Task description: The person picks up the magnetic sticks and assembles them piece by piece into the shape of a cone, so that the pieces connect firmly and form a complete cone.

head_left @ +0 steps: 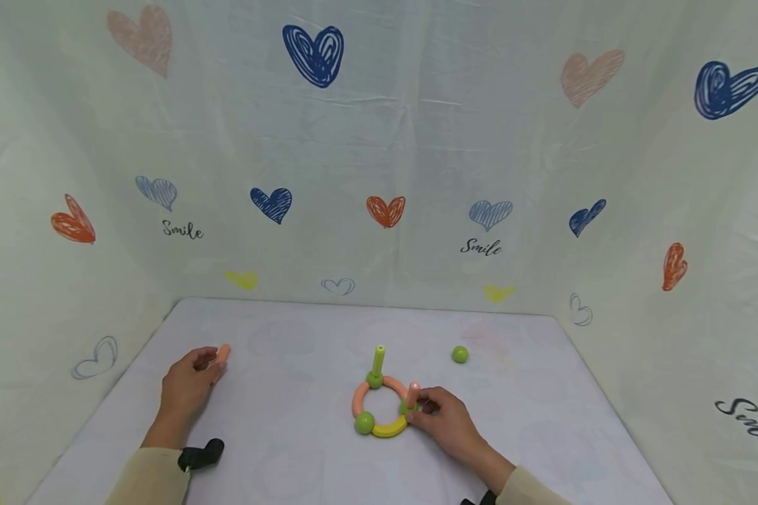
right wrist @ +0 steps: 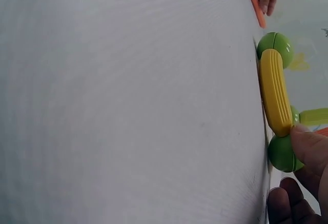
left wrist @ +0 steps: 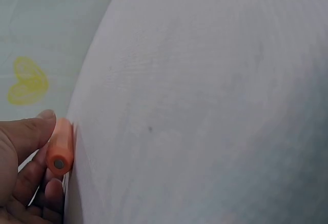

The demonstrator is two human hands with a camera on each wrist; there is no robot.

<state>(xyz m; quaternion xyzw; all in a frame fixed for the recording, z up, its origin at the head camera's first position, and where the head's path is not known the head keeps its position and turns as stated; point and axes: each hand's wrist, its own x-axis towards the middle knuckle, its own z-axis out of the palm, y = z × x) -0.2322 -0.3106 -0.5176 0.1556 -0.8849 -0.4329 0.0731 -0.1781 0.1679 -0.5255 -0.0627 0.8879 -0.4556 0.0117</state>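
At the left of the table my left hand (head_left: 189,382) pinches a short orange rod (head_left: 224,353) between thumb and fingers. In the left wrist view the rod (left wrist: 60,149) shows a round metal dot in its end. My right hand (head_left: 445,421) grips the green ball (head_left: 407,408) on the right side of a ring of curved pieces. From that ball an orange rod (head_left: 413,394) stands upright. The ring joins orange curves (head_left: 358,400) and a yellow curve (head_left: 389,428) through green balls (head_left: 364,422). A light green rod (head_left: 379,359) rises from the ring's far ball (head_left: 374,380).
A loose green ball (head_left: 460,354) lies on the white table (head_left: 278,393), behind and right of the ring. A pale curtain (head_left: 354,140) printed with hearts hangs behind and beside the table.
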